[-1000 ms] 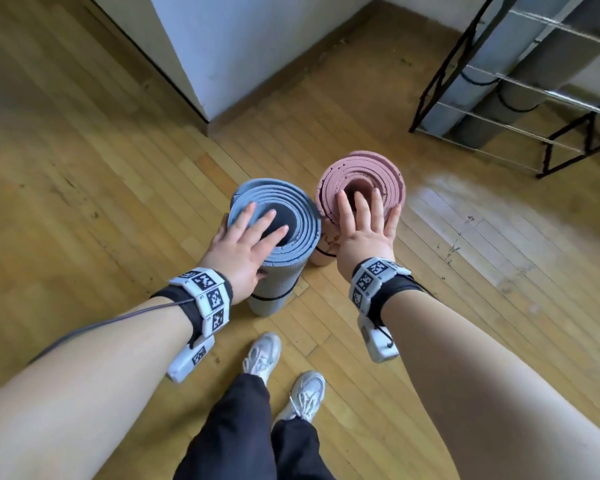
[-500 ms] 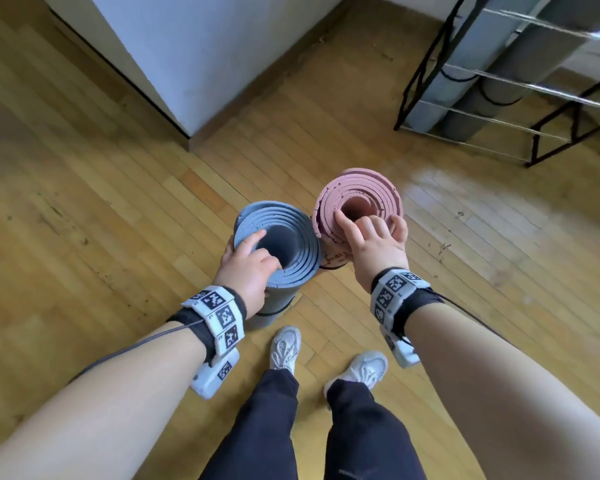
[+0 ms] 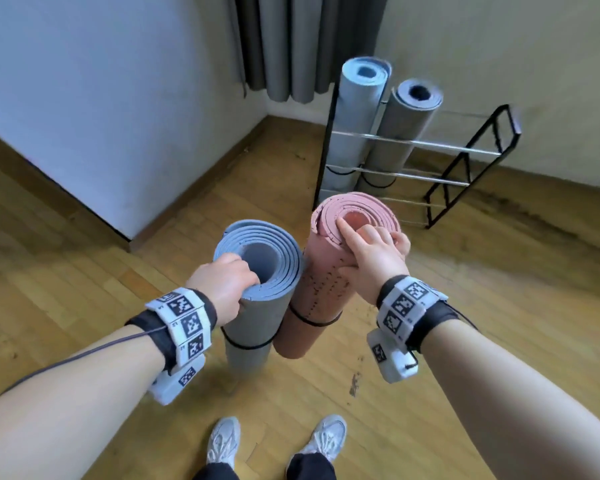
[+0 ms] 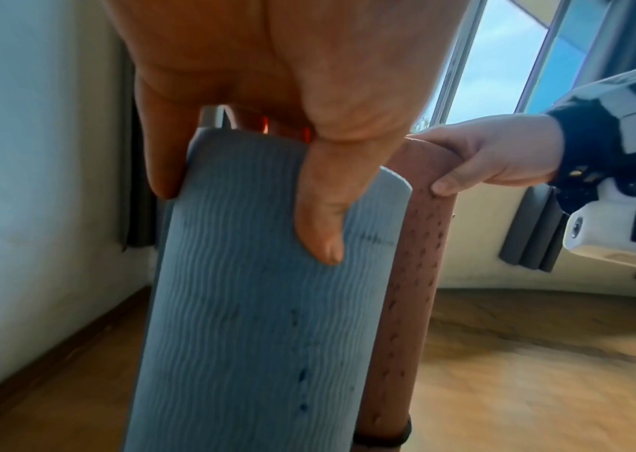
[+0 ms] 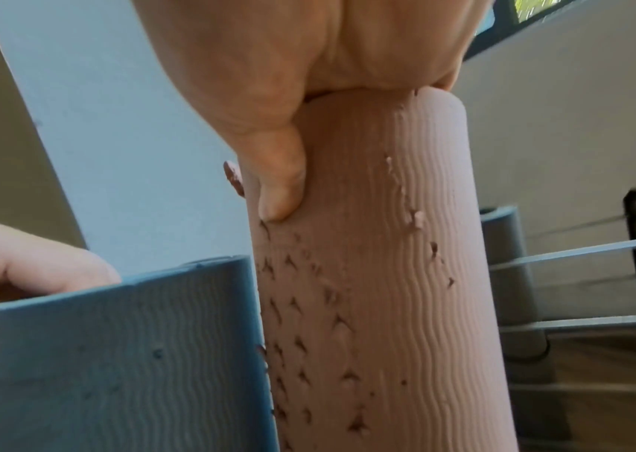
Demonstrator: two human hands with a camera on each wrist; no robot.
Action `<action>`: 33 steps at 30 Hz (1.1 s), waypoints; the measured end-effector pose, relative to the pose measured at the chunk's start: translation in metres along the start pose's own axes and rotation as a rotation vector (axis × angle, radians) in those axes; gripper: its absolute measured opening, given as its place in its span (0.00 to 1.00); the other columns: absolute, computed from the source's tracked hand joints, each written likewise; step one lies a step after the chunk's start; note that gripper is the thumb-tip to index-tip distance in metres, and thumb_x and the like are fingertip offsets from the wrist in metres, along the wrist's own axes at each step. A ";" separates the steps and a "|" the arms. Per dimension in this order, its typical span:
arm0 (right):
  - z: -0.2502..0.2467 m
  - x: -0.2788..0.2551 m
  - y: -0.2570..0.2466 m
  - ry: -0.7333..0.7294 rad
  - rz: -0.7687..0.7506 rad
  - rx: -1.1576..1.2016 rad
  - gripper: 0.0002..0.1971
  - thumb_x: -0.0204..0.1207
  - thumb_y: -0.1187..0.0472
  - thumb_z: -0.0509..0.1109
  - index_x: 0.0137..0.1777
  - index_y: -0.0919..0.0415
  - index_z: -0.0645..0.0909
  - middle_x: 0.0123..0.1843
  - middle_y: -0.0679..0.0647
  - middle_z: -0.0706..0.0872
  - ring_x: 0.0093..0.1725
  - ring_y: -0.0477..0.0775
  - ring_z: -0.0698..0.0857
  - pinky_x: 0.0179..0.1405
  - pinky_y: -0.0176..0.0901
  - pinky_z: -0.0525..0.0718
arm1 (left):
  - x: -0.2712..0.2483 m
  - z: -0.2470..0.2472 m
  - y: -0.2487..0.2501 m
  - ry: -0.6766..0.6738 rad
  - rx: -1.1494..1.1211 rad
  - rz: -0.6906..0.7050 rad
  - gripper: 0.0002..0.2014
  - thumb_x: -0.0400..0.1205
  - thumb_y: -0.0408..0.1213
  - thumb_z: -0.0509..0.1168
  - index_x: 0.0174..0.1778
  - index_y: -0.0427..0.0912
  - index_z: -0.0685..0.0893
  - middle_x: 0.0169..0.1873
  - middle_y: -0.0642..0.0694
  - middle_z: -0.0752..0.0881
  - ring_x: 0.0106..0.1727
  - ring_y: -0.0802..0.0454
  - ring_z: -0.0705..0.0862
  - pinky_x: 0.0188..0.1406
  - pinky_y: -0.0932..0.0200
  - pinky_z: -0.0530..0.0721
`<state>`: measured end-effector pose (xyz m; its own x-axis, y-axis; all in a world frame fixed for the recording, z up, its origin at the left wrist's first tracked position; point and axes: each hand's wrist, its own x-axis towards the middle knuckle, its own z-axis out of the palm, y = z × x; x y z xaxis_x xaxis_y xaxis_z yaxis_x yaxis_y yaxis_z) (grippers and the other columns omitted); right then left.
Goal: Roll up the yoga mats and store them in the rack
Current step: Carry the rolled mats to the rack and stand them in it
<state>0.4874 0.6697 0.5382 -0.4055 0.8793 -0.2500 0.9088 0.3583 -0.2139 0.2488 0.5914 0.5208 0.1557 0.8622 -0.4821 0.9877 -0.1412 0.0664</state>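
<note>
The person's left hand (image 3: 222, 284) grips the top rim of the rolled blue mat (image 3: 257, 299). Its fingers are curled down into the hole in the middle of the roll, and the left wrist view shows the thumb (image 4: 320, 220) pressed flat on the outside. The right hand (image 3: 371, 258) grips the top rim of the rolled pink mat (image 3: 321, 271) the same way: fingers hooked over the edge, thumb (image 5: 281, 186) on the outside. One finger points across the top of the pink roll.

Both mats hang upright, side by side and touching, over the wooden floor (image 3: 84, 271). Their bottom ends look lifted off the floor, but the head view is too blurry there to be sure. A thin black band goes around each roll near its lower part. The pink mat has many small nicks in its skin.

The rack (image 3: 465, 168) stands near the far corner of the floor, by the wall and the grey curtain (image 3: 309, 43). Two grey rolled mats (image 3: 378, 126) stand upright in its left end. The person's white shoes (image 3: 274, 441) are at the near edge of the floor.
</note>
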 end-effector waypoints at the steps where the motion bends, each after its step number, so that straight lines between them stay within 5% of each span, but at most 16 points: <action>1: -0.022 -0.004 0.014 0.032 0.004 -0.007 0.40 0.78 0.52 0.67 0.84 0.43 0.47 0.70 0.50 0.69 0.74 0.54 0.61 0.77 0.56 0.49 | 0.007 -0.020 0.014 0.029 0.000 0.007 0.22 0.78 0.31 0.59 0.66 0.54 0.79 0.59 0.55 0.78 0.71 0.53 0.66 0.63 0.50 0.77; 9: -0.185 -0.036 0.120 0.337 0.020 -0.086 0.37 0.78 0.52 0.67 0.83 0.43 0.51 0.69 0.49 0.71 0.73 0.54 0.62 0.78 0.57 0.50 | 0.074 -0.186 0.114 0.304 0.014 0.150 0.18 0.74 0.35 0.70 0.61 0.47 0.84 0.53 0.48 0.83 0.63 0.45 0.75 0.63 0.53 0.74; 17: -0.302 -0.036 0.221 0.559 0.200 -0.126 0.35 0.77 0.54 0.67 0.82 0.43 0.56 0.69 0.48 0.72 0.74 0.53 0.62 0.74 0.53 0.48 | 0.142 -0.344 0.202 0.589 0.008 0.332 0.18 0.73 0.38 0.74 0.59 0.44 0.87 0.53 0.45 0.87 0.58 0.46 0.81 0.59 0.57 0.74; 24: -0.385 0.011 0.290 0.636 0.325 -0.130 0.34 0.79 0.52 0.66 0.83 0.43 0.57 0.73 0.49 0.70 0.76 0.53 0.60 0.73 0.47 0.46 | 0.234 -0.452 0.263 0.674 0.039 0.502 0.20 0.72 0.37 0.75 0.61 0.42 0.85 0.56 0.42 0.86 0.61 0.44 0.80 0.61 0.58 0.72; 33: -0.481 0.073 0.347 0.701 0.338 -0.162 0.35 0.78 0.51 0.69 0.82 0.42 0.58 0.73 0.52 0.71 0.76 0.57 0.62 0.75 0.51 0.53 | 0.312 -0.565 0.293 0.748 0.073 0.554 0.20 0.72 0.39 0.76 0.59 0.40 0.86 0.54 0.41 0.87 0.59 0.43 0.80 0.55 0.58 0.72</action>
<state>0.8204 1.0086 0.9000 0.0026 0.9219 0.3873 0.9964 0.0305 -0.0793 0.5933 1.0942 0.8839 0.5961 0.7480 0.2918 0.7712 -0.6345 0.0511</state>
